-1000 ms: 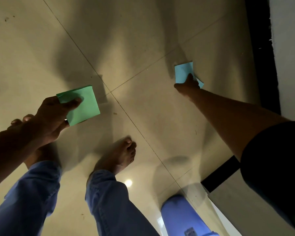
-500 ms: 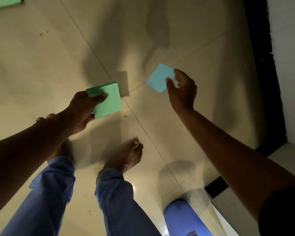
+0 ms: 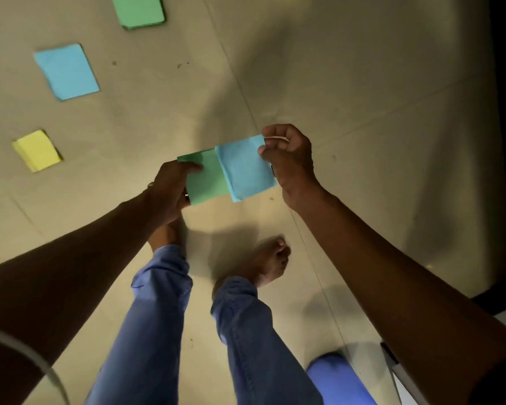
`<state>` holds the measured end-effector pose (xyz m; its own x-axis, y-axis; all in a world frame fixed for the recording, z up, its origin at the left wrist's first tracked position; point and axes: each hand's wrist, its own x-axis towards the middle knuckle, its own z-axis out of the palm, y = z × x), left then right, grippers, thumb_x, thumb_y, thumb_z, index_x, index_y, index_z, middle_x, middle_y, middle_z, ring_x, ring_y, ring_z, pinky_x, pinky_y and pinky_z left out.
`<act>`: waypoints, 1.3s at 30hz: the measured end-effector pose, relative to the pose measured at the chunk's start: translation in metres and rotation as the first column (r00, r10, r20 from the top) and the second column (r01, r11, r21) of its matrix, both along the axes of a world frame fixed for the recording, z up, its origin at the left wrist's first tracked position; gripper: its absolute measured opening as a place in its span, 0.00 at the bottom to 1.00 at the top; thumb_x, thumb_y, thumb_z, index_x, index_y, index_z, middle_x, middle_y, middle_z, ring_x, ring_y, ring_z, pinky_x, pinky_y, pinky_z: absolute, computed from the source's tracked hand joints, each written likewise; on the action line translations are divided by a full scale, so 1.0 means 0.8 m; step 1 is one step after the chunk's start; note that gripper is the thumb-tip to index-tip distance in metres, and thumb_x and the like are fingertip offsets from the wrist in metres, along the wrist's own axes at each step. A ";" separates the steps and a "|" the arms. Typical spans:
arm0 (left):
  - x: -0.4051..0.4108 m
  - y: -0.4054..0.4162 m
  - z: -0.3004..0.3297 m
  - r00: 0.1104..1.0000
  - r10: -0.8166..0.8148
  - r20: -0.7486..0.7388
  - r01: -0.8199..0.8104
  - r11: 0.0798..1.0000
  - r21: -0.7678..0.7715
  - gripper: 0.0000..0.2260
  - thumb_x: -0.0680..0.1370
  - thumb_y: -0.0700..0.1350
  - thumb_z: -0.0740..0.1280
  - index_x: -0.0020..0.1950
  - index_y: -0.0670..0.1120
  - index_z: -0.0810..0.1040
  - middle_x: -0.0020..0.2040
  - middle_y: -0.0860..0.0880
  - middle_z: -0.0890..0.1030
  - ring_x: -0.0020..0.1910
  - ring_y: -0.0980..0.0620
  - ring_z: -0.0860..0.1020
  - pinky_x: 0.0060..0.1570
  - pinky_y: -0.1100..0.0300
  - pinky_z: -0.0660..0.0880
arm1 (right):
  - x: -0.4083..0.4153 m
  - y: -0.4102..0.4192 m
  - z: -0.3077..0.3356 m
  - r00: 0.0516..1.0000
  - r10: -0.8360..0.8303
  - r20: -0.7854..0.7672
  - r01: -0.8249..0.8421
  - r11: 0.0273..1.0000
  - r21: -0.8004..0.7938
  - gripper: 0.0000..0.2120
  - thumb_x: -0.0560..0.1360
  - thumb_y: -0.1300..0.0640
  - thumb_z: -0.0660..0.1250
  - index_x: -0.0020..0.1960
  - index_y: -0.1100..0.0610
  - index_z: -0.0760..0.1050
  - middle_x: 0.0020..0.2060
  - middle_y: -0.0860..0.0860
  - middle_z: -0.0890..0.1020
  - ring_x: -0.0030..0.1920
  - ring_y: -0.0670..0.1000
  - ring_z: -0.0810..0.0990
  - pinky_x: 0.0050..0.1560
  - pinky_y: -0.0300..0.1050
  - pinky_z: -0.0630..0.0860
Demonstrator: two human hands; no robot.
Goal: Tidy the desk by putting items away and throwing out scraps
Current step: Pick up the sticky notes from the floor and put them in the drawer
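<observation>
Green paper [image 3: 206, 178]: held up above the floor at mid-frame, flat face up to the camera, a squarish folded sheet tilted slightly, its right edge tucked under the blue one.
Blue paper [image 3: 246, 168]: just right of the green, overlapping it, long axis running from the top edge down toward the feet, matte and softly creased.
Left hand [image 3: 170, 191]: thumb curled over the green paper's top-left corner, fingers underneath — a firm pinch.
Right hand [image 3: 287, 159]: fingers bunched, pinching the blue paper's upper right corner.
Floor [image 3: 362, 83]: glossy beige tiles with thin grout lines.
Loose sheets: a second green sheet [image 3: 138, 10], a second blue sheet [image 3: 66, 71] and a yellow sheet [image 3: 37, 150] lie flat on the floor at upper left, well apart.
Feet: a bare foot [image 3: 266, 263] below the hands, blue trouser legs [image 3: 146, 331].
</observation>
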<state>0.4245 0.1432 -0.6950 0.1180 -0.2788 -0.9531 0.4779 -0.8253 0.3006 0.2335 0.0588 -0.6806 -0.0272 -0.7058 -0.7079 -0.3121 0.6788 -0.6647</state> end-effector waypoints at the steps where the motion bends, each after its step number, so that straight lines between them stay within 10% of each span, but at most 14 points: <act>1: 0.008 0.005 0.004 0.999 0.031 -0.013 -0.031 0.999 0.010 0.10 0.77 0.40 0.67 0.58 0.47 0.80 0.54 0.41 0.82 0.55 0.43 0.82 0.59 0.46 0.80 | 0.009 0.005 0.001 1.000 0.011 0.006 -0.011 1.000 0.024 0.15 0.73 0.68 0.69 0.53 0.51 0.79 0.44 0.46 0.83 0.43 0.45 0.80 0.41 0.38 0.73; 5: 0.035 0.025 0.017 0.988 0.115 -0.101 -0.114 0.993 0.016 0.25 0.69 0.44 0.67 0.67 0.46 0.81 0.64 0.39 0.82 0.59 0.39 0.83 0.58 0.44 0.81 | 0.042 0.018 0.004 0.996 0.080 -0.047 -0.077 0.994 0.076 0.16 0.74 0.68 0.70 0.58 0.53 0.81 0.43 0.48 0.83 0.42 0.44 0.80 0.40 0.33 0.74; 15: 0.074 0.056 0.043 0.922 0.336 -0.190 -0.347 0.938 -0.024 0.13 0.81 0.50 0.62 0.58 0.45 0.82 0.53 0.43 0.85 0.51 0.42 0.83 0.55 0.46 0.79 | 0.149 0.043 0.010 0.982 0.175 -0.071 -0.164 0.977 0.137 0.12 0.75 0.66 0.70 0.54 0.52 0.81 0.49 0.49 0.86 0.50 0.52 0.83 0.44 0.44 0.78; 20: 0.104 0.057 0.042 0.894 0.357 -0.271 -0.379 0.925 -0.032 0.25 0.80 0.63 0.64 0.67 0.45 0.82 0.58 0.43 0.85 0.54 0.44 0.83 0.53 0.50 0.80 | 0.191 0.048 0.008 0.966 0.240 -0.095 -0.228 0.966 0.125 0.11 0.75 0.65 0.70 0.52 0.50 0.80 0.47 0.46 0.85 0.49 0.49 0.83 0.43 0.41 0.75; 26: 0.159 0.084 0.025 0.852 0.472 -0.226 -0.484 0.875 0.003 0.26 0.80 0.60 0.66 0.71 0.45 0.77 0.66 0.42 0.82 0.66 0.39 0.80 0.70 0.39 0.71 | 0.240 0.058 -0.005 0.946 0.316 -0.066 -0.303 0.940 0.156 0.11 0.73 0.67 0.70 0.44 0.50 0.79 0.44 0.49 0.86 0.47 0.52 0.83 0.50 0.50 0.80; 35: 0.219 0.109 0.009 0.810 0.584 -0.052 -0.586 0.808 -0.056 0.08 0.85 0.47 0.64 0.58 0.45 0.80 0.52 0.46 0.81 0.49 0.47 0.82 0.45 0.53 0.82 | 0.296 0.055 -0.013 0.924 0.381 0.041 -0.377 0.884 0.276 0.10 0.74 0.67 0.68 0.47 0.53 0.80 0.51 0.57 0.85 0.56 0.63 0.84 0.56 0.62 0.82; 39: 0.235 0.109 0.004 0.753 0.657 -0.046 -0.658 0.752 -0.038 0.07 0.83 0.43 0.66 0.59 0.44 0.80 0.52 0.45 0.81 0.47 0.46 0.82 0.53 0.49 0.79 | 0.314 0.053 -0.015 0.936 0.332 0.117 -0.351 0.851 0.390 0.09 0.76 0.69 0.66 0.48 0.56 0.78 0.48 0.56 0.85 0.50 0.59 0.84 0.54 0.56 0.82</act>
<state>0.6121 0.2304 -0.6919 0.2629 -0.1885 -0.9462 0.9061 -0.2887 0.3092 0.4847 0.1012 -0.6926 0.2006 -0.3225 -0.9251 -0.5501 0.7443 -0.3787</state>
